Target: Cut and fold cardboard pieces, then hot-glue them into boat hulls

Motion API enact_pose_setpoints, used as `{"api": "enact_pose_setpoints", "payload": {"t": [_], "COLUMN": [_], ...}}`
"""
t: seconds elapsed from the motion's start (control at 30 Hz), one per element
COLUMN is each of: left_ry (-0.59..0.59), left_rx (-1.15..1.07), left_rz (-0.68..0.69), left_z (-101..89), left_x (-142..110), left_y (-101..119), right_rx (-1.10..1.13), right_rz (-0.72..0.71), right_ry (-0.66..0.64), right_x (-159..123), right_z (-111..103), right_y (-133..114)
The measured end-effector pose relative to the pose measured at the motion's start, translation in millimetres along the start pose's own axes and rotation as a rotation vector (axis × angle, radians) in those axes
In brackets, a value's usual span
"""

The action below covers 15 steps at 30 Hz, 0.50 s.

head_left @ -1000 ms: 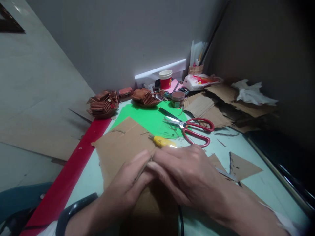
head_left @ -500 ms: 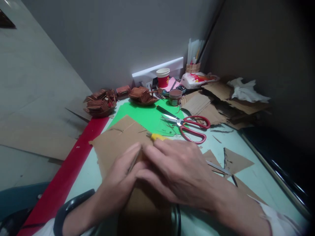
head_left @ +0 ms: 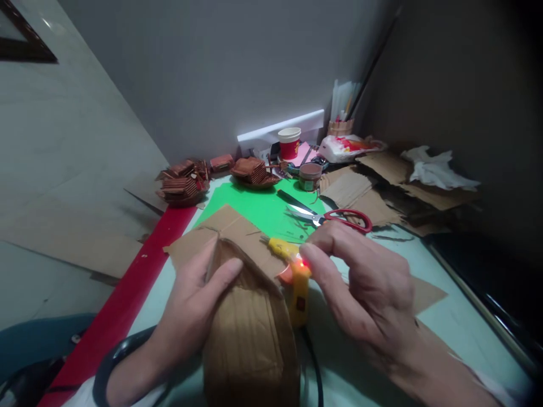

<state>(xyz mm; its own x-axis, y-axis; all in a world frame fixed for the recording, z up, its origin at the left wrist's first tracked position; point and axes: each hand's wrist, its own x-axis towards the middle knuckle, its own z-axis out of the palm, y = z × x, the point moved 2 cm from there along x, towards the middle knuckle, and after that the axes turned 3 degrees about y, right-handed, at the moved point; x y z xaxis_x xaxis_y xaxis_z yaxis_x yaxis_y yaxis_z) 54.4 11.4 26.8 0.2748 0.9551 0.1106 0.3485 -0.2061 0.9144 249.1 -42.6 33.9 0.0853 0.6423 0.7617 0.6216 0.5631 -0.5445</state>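
My left hand [head_left: 199,294] grips the pointed end of a curved brown cardboard shell [head_left: 250,333], thumb on its upper face and fingers along its left side. My right hand [head_left: 365,282] hovers beside it with fingers apart and slightly curled, its index tip close to a yellow glue gun [head_left: 292,271] that lies on the table with a red light lit. A flat cardboard sheet [head_left: 224,232] lies under and behind the shell, partly over a green sheet [head_left: 263,206].
Red-handled scissors [head_left: 339,217] lie behind my right hand. Farther back stand a red paper cup [head_left: 289,143], a small jar [head_left: 309,175] and brown model pieces [head_left: 182,183]. Cardboard scraps [head_left: 373,186] pile at right. A red strip [head_left: 136,294] runs along the table's left edge.
My right hand has let go of the cardboard shell's tip and moved right, uncovering the glue gun. My left hand still holds the shell, which now shows fully.
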Motion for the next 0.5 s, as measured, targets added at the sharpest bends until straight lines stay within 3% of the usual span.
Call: {"api": "enact_pose_setpoints", "payload": {"t": [0.1, 0.3, 0.43, 0.5], "left_ry": [0.104, 0.285, 0.287, 0.311], "left_rx": [-0.022, -0.084, 0.020, 0.051], "left_rz": [0.107, 0.708, 0.859, 0.843], "left_z": [-6.0, -12.4, -30.0, -41.1], "left_x": [-3, -16, -24, -29], "left_y": [3, 11, 0, -6], "right_rx": [-0.013, 0.116, 0.204, 0.234], "right_rz": [0.008, -0.126, -0.121, -0.095], "right_ry": [-0.054, -0.004, -0.153, -0.261], "right_x": [-3, -11, -12, -13], "right_z": [8, 10, 2, -1], "right_y": [1, -4, -9, -10]}}
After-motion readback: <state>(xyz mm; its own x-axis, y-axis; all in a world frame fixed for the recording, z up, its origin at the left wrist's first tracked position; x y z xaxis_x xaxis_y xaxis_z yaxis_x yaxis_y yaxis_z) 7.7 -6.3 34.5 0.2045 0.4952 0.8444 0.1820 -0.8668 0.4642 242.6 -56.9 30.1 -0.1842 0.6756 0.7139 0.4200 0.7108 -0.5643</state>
